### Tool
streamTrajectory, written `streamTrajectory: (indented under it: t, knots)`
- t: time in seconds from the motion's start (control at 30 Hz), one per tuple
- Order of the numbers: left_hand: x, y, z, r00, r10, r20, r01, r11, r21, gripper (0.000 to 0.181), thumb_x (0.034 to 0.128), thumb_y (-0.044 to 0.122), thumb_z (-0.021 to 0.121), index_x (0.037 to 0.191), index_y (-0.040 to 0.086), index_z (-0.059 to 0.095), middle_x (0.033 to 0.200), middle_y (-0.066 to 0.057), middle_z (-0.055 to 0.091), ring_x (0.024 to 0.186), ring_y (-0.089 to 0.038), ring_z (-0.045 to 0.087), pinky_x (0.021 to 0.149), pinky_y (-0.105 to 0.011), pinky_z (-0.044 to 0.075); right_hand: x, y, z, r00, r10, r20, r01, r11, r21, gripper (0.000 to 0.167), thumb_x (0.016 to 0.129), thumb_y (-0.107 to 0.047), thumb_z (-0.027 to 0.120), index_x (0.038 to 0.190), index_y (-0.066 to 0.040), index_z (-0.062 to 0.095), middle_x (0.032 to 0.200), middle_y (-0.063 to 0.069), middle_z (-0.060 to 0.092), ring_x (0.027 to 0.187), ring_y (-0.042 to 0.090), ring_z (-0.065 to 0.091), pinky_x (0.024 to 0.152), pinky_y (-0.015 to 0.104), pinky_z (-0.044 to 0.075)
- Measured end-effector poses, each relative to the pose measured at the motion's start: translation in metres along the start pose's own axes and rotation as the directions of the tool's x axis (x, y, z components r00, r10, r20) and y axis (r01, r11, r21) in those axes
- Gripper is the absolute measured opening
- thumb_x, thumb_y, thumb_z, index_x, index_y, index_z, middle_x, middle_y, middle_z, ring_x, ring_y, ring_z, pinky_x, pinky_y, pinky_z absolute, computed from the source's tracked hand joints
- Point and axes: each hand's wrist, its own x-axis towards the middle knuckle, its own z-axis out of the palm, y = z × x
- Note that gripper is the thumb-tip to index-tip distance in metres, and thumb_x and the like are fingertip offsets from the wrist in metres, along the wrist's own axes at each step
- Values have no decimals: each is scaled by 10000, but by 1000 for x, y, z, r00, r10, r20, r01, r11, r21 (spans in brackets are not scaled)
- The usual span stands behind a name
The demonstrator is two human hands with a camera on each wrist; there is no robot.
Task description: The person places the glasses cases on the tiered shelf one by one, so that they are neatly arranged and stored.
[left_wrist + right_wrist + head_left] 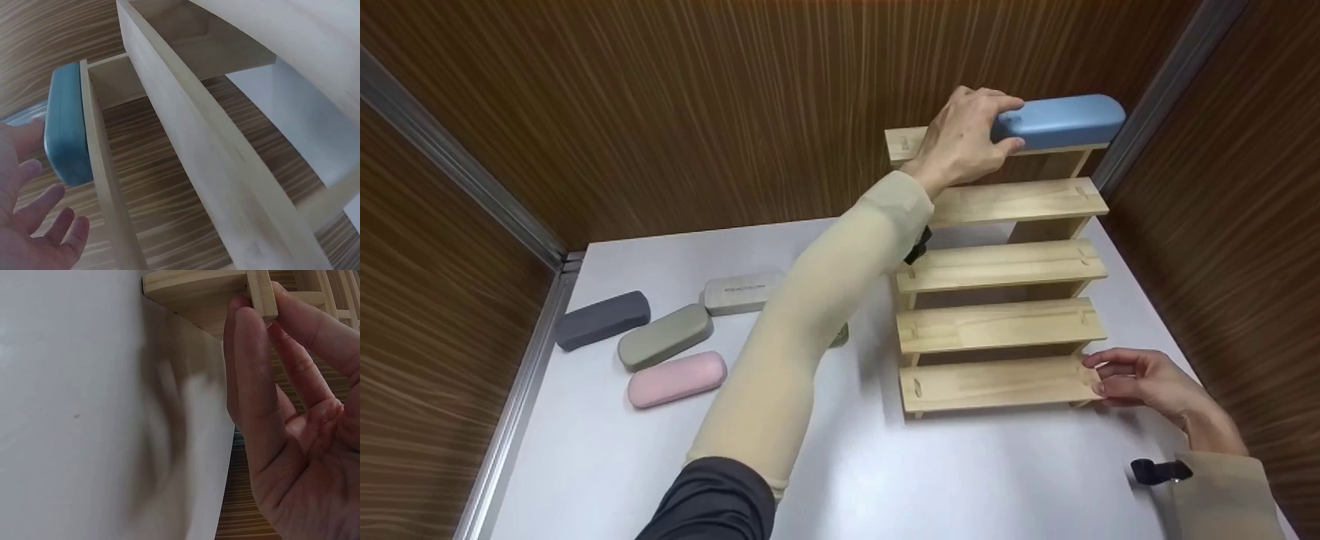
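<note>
Pinching: right hand [1147, 386] on wooden rack [997, 327], lower right of frame. Left hand [964, 135] loosened, splayed at end of blue case [1065, 121], which sits atop rack, upper right. We log pink case [677, 379], lower left.

Blue case [1069, 120]: plain, teal-tinged in left wrist view. Wooden rack [1005, 330]: pale yellow, faint streaky grain. Charcoal case [603, 320]; sage-green case [665, 337]; plain pink case [677, 379]; light-grey case [739, 295] with dark lettering. Table [982, 472]: white. Walls [720, 112]: dark brown, lighter wavy stripes. Rails [502, 454]: silver-grey. Arm cover [802, 322]: cream. Upper sleeve [716, 499]: black. Wrist strap [1161, 472]: black.
</note>
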Motion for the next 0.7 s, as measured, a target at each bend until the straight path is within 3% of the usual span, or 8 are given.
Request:
streamTrajectory:
  t: [0.3,0.53,0.7]
  knots:
    - [-24,-14,-10,995,92,28,-92,996,9,546,1094,459,711,1592,245,647,1642,66,649,1462,-145,562,1236,-199,403,4,-3,-2,1000,-10,-14,10,999,-33,403,1002,60,743,1244,-251,830,1016,-129,811,912,74,811,812,282,694]
    - [-45,-24,-12,993,117,31,-117,993,11,528,1095,450,712,1578,243,663,1620,66,665,1432,-138,567,1166,-240,466,4,2,-4,1000,-15,-3,15,1000,-26,411,1010,65,730,1251,-254,827,1039,-127,830,932,73,815,804,278,692]
    - [-61,-34,-13,987,160,19,-160,986,44,500,1101,420,705,1550,199,689,1599,39,689,1444,-196,589,1209,-283,470,1,7,-8,1000,-10,-9,10,1000,-27,415,1019,59,724,1254,-267,829,1057,-134,842,954,74,820,805,277,692]
